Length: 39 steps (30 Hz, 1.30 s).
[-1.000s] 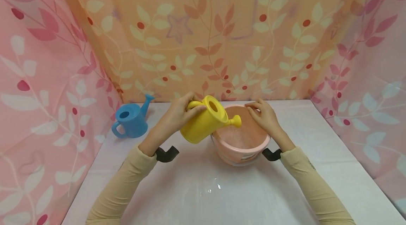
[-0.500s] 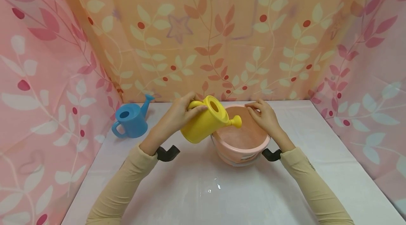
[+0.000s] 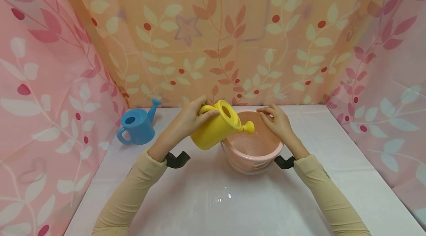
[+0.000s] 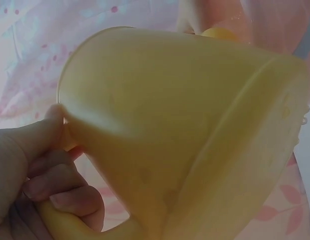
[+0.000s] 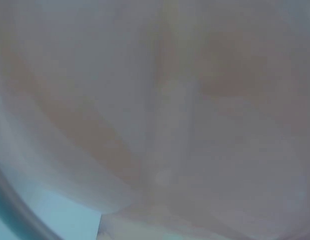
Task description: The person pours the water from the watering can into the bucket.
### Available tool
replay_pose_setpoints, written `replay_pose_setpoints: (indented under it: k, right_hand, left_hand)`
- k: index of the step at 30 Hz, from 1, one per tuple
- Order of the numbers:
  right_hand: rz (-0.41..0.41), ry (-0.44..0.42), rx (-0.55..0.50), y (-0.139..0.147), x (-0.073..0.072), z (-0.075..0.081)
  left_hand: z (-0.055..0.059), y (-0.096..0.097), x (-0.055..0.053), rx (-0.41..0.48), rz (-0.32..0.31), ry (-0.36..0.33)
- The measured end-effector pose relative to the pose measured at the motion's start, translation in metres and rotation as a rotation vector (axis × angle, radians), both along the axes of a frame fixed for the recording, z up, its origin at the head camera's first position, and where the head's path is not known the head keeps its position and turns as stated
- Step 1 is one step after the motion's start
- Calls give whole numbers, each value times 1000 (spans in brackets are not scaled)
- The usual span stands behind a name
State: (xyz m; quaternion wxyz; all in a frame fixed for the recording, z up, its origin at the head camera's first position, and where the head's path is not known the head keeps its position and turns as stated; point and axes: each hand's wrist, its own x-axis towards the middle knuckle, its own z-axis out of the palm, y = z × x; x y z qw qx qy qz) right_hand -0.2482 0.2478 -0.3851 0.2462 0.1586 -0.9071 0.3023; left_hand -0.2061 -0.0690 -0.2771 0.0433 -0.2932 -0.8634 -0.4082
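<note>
My left hand point(image 3: 194, 117) grips the handle of a yellow watering can point(image 3: 213, 128), its fingers curled round it in the left wrist view. Tilted to the right and held off the table, the can has its spout over a pink basin point(image 3: 253, 156). Drops cling to the can's base point(image 4: 304, 120). At the basin's far right rim, my right hand point(image 3: 279, 123) holds on, thumb inside. Small bright specks show in the basin, perhaps water. The right wrist view is too blurred for detail.
A blue watering can point(image 3: 138, 127) stands at the back left, spout toward the right. Wet drops point(image 3: 224, 196) lie on the white table point(image 3: 199, 213) in front of the basin. Patterned curtains point(image 3: 213, 36) close off the back and both sides.
My left hand and the yellow watering can have shifted very slightly to the right. The right hand and basin stay where they were.
</note>
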Motion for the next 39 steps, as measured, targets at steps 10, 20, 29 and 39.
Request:
replay_pose_setpoints:
  k: [10,20,29,39]
  right_hand:
    - [1,12,1,2,-1,-1]
    - [-4,8,0,1,-1,-1]
    - [-1,15,-8,0,0,-1]
    - [-4,13,-7,-1,1,0]
  left_hand:
    - [2,2,1,-12,-4,-2]
    - [2,2,1,-7,-8,-8]
    - [2,1,0,-3,-9,-8]
    - [2,0,0,6,2,-30]
